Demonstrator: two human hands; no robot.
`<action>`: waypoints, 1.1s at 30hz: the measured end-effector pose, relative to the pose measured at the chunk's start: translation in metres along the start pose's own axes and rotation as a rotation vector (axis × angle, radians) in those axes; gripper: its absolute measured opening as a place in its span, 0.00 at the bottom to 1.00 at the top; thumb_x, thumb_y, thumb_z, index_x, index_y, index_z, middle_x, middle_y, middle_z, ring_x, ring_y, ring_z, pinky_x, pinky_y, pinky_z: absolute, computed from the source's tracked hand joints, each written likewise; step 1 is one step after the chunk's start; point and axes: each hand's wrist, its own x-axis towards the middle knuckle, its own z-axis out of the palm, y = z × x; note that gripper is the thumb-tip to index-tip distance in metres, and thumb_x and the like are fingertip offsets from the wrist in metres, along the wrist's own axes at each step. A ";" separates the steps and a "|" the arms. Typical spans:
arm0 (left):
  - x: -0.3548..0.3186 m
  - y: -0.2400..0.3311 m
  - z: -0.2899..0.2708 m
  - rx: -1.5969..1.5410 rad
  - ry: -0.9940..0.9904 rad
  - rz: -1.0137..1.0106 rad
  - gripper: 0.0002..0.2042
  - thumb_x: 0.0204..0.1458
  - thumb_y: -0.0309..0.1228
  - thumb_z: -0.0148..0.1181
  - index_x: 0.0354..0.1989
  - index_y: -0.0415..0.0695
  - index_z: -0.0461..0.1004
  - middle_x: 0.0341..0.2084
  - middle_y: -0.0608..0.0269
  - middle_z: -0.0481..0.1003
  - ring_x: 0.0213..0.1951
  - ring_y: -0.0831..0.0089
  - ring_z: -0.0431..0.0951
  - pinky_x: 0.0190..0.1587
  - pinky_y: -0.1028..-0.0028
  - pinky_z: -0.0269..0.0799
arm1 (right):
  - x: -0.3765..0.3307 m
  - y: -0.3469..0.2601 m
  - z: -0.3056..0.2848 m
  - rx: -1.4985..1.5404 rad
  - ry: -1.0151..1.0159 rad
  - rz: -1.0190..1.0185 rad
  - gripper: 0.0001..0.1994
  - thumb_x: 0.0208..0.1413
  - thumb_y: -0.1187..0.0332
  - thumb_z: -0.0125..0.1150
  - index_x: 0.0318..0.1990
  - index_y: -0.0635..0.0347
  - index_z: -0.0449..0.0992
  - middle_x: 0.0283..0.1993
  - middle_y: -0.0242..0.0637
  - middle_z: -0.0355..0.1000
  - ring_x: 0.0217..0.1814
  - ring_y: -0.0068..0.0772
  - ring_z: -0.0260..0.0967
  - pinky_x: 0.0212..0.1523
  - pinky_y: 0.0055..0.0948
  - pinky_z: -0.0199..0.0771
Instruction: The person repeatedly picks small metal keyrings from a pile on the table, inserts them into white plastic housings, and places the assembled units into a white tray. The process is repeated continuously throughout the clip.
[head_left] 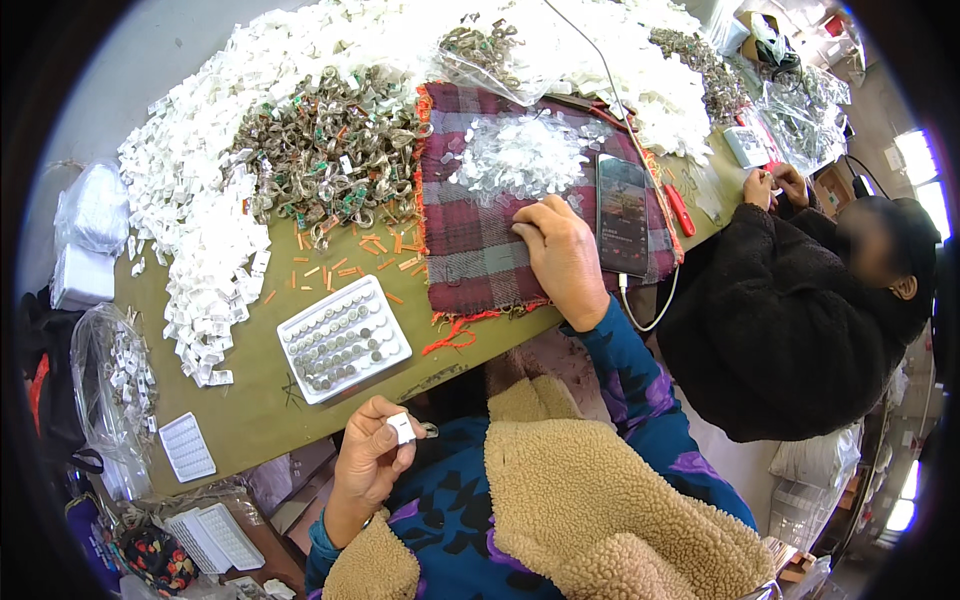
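My left hand [370,455] is closed in front of the table edge, pinching a small white plastic case [401,429] with a clear looped strip sticking out on its right. My right hand [560,250] rests over the plaid cloth [465,260], fingers curled; whatever the fingertips hold, if anything, is too small to make out. Just beyond it lies a heap of thin clear plastic pieces [522,155]. A phone [622,215] with a lit screen lies right of that hand, a white cable plugged into it. Between my hands and the heaps stands a white tray [397,352] with rows of round silvery discs.
White plastic parts [200,230] form a large heap along the back and left. Brownish looped strips [330,150] and loose orange strips [340,268] lie beside the cloth. A red-handled tool [679,210] is near the right edge. A co-worker in black [790,310] sits at right.
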 end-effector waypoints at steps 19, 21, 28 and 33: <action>-0.004 -0.001 0.002 0.012 0.014 -0.019 0.14 0.56 0.33 0.66 0.45 0.38 0.73 0.34 0.45 0.80 0.25 0.71 0.79 0.21 0.79 0.73 | -0.005 -0.007 -0.005 0.250 -0.118 0.189 0.05 0.57 0.79 0.59 0.39 0.71 0.79 0.24 0.36 0.72 0.22 0.19 0.65 0.25 0.23 0.65; -0.003 -0.001 0.001 -0.005 0.001 -0.022 0.14 0.56 0.32 0.66 0.45 0.38 0.73 0.34 0.45 0.80 0.25 0.71 0.79 0.22 0.79 0.72 | -0.005 -0.004 -0.004 0.241 -0.128 0.147 0.06 0.56 0.79 0.57 0.39 0.71 0.78 0.32 0.47 0.74 0.33 0.43 0.70 0.35 0.33 0.70; -0.002 0.001 0.000 0.014 0.004 -0.039 0.14 0.56 0.32 0.66 0.46 0.38 0.73 0.34 0.44 0.80 0.25 0.70 0.79 0.22 0.78 0.72 | -0.002 -0.003 -0.005 0.212 -0.156 0.154 0.07 0.56 0.79 0.55 0.39 0.70 0.79 0.36 0.51 0.74 0.40 0.55 0.73 0.42 0.39 0.73; -0.002 0.002 0.001 0.008 0.001 -0.035 0.13 0.56 0.32 0.65 0.46 0.38 0.74 0.34 0.44 0.80 0.25 0.70 0.79 0.22 0.78 0.72 | 0.000 0.000 -0.004 0.189 -0.112 0.063 0.08 0.56 0.79 0.55 0.40 0.70 0.79 0.37 0.52 0.75 0.40 0.55 0.74 0.43 0.39 0.73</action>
